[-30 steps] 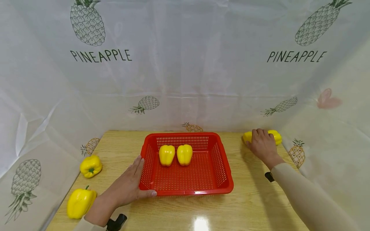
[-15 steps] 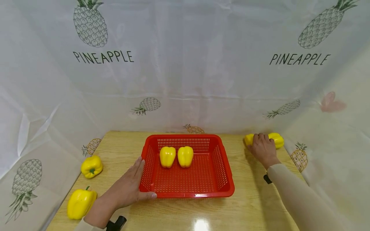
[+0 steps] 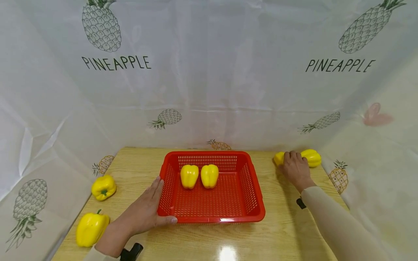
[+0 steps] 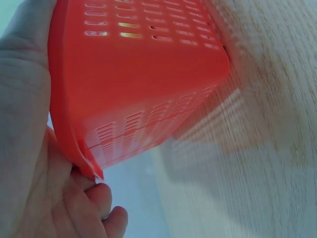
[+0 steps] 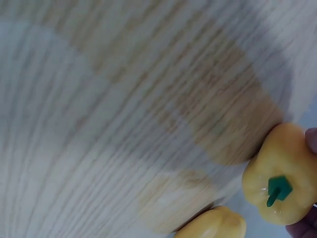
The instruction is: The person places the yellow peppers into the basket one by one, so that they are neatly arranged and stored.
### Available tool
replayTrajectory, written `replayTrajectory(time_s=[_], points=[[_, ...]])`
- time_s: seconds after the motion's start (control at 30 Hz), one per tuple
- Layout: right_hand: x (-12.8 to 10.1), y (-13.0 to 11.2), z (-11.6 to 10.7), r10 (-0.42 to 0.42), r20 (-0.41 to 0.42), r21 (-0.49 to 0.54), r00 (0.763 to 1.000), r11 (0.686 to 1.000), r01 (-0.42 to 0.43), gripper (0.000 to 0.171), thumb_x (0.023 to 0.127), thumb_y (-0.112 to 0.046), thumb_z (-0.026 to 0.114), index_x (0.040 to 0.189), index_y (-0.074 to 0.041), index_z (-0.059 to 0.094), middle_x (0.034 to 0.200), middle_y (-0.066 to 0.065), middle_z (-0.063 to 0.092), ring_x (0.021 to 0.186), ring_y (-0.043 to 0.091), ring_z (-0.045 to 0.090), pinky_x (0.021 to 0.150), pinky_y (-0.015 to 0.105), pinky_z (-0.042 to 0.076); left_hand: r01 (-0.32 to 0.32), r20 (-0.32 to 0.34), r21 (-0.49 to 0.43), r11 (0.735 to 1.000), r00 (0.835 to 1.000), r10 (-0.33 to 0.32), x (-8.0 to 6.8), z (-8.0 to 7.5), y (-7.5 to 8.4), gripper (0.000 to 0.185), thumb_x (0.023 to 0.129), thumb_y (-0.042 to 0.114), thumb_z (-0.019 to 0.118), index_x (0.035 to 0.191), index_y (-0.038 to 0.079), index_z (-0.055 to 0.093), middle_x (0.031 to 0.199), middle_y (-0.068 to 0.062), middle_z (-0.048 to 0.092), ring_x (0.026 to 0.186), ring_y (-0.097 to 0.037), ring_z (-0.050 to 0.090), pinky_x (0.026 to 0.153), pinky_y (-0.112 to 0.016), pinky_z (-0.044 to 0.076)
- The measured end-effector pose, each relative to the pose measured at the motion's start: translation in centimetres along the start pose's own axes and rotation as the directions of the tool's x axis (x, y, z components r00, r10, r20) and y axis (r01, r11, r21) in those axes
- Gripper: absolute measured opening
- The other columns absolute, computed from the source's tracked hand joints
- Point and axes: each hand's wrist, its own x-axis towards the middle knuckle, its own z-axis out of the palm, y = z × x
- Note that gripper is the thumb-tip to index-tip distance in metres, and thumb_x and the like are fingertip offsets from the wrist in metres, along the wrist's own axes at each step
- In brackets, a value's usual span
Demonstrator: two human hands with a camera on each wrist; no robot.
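Bracing the basket (image 3: 258,203) corner, left hand (image 3: 143,212) lies spread; right hand (image 3: 295,168) cups a pepper (image 3: 278,158).

I work at a staged recording booth, not a lived-in kitchen: a white cloth (image 3: 209,79) printed with pineapples and the word PINEAPPLE walls in 3 sides of my glossy wooden surface (image 3: 284,232), which carries only a red plastic basket (image 3: 254,197) and yellow peppers (image 3: 103,187).

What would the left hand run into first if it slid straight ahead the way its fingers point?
The left hand already lies against the red basket. Straight on along its side, probably only bare table, then the backdrop sheet.
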Motion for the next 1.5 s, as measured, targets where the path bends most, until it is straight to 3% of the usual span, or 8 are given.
replayTrajectory(time_s=[0.2, 0.57, 0.67, 0.83, 0.93, 1.03, 1.23, 1.5], points=[[-1.0, -0.1, -0.3, -0.089, -0.049, 0.028, 0.995, 0.995, 0.091, 0.054, 0.094, -0.026, 0.081, 0.118, 0.009, 0.047, 0.12, 0.032, 0.057, 0.112, 0.051, 0.053, 0.087, 0.064, 0.048, -0.001, 0.002, -0.006, 1.0, 1.0, 0.001, 0.0, -0.2, 0.1, 0.137, 0.079, 0.082, 0.072, 0.167, -0.004, 0.012, 0.176, -0.023, 0.007, 0.157, -0.052, 0.025, 0.121, -0.065, 0.034], [-2.8, 0.7, 0.0, -0.252, -0.126, -0.005, 0.959, 0.967, 0.254, 0.075, 0.084, -0.029, 0.09, 0.14, 0.005, 0.054, 0.135, 0.027, 0.058, 0.121, 0.049, 0.054, 0.092, 0.065, 0.048, -0.01, -0.005, 0.002, 1.0, 1.0, 0.01, 0.0, 0.0, 0.0, 0.136, 0.08, 0.082, 0.072, 0.167, -0.004, 0.013, 0.176, -0.024, 0.006, 0.157, -0.051, 0.024, 0.122, -0.066, 0.034], [-3.0, 1.1, -0.1, -0.309, -0.133, 0.003, 0.942, 0.95, 0.312, 0.072, 0.082, -0.02, 0.089, 0.14, 0.004, 0.055, 0.135, 0.026, 0.057, 0.121, 0.048, 0.054, 0.092, 0.065, 0.048, -0.011, -0.003, 0.001, 1.0, 1.0, 0.011, 0.0, 0.0, 0.0, 0.136, 0.08, 0.081, 0.072, 0.167, -0.005, 0.013, 0.176, -0.024, 0.006, 0.157, -0.052, 0.024, 0.122, -0.066, 0.034], [-3.4, 1.8, -0.3, -0.399, -0.145, 0.03, 0.905, 0.913, 0.407, 0.056, 0.084, 0.003, 0.072, 0.138, 0.001, 0.057, 0.137, 0.023, 0.057, 0.124, 0.046, 0.054, 0.096, 0.066, 0.049, -0.011, -0.001, -0.007, 1.0, 1.0, 0.011, 0.0, 0.0, 0.1, 0.136, 0.08, 0.081, 0.072, 0.167, -0.005, 0.012, 0.176, -0.024, 0.005, 0.157, -0.052, 0.024, 0.121, -0.066, 0.034], [-3.5, 2.2, -0.5, -0.434, -0.137, 0.029, 0.89, 0.897, 0.442, 0.055, 0.082, 0.007, 0.068, 0.136, 0.002, 0.057, 0.138, 0.023, 0.056, 0.126, 0.045, 0.054, 0.101, 0.065, 0.049, -0.011, -0.002, -0.002, 1.0, 1.0, 0.011, 0.0, 0.0, 0.1, 0.136, 0.08, 0.081, 0.072, 0.167, -0.005, 0.012, 0.176, -0.025, 0.006, 0.156, -0.053, 0.025, 0.121, -0.066, 0.035], [-3.6, 2.4, -0.7, -0.451, -0.135, 0.04, 0.882, 0.887, 0.459, 0.058, 0.079, 0.001, 0.076, 0.133, 0.004, 0.057, 0.138, 0.024, 0.056, 0.128, 0.044, 0.054, 0.107, 0.064, 0.046, -0.012, -0.006, 0.006, 1.0, 1.0, 0.012, 0.0, 0.0, 0.0, 0.136, 0.08, 0.082, 0.071, 0.166, -0.006, 0.013, 0.175, -0.026, 0.007, 0.156, -0.054, 0.026, 0.12, -0.066, 0.035], [-3.8, 1.9, -0.8, -0.415, -0.132, 0.079, 0.9, 0.901, 0.427, 0.062, 0.085, -0.023, 0.082, 0.134, 0.006, 0.056, 0.138, 0.026, 0.057, 0.13, 0.046, 0.053, 0.113, 0.064, 0.041, -0.02, -0.011, 0.005, 1.0, 1.0, 0.02, 0.0, 0.2, 0.0, 0.137, 0.08, 0.081, 0.072, 0.166, -0.006, 0.013, 0.175, -0.027, 0.008, 0.155, -0.054, 0.027, 0.119, -0.067, 0.036], [-4.3, 1.3, -1.1, -0.26, -0.128, 0.043, 0.957, 0.963, 0.267, 0.1, 0.078, -0.047, 0.09, 0.144, 0.01, 0.042, 0.137, 0.031, 0.052, 0.123, 0.051, 0.054, 0.104, 0.068, 0.047, -0.033, -0.012, -0.002, 0.999, 0.999, 0.033, -0.1, 0.2, 0.1, 0.136, 0.081, 0.083, 0.069, 0.166, -0.006, 0.011, 0.175, -0.027, 0.006, 0.156, -0.054, 0.025, 0.121, -0.067, 0.034]])
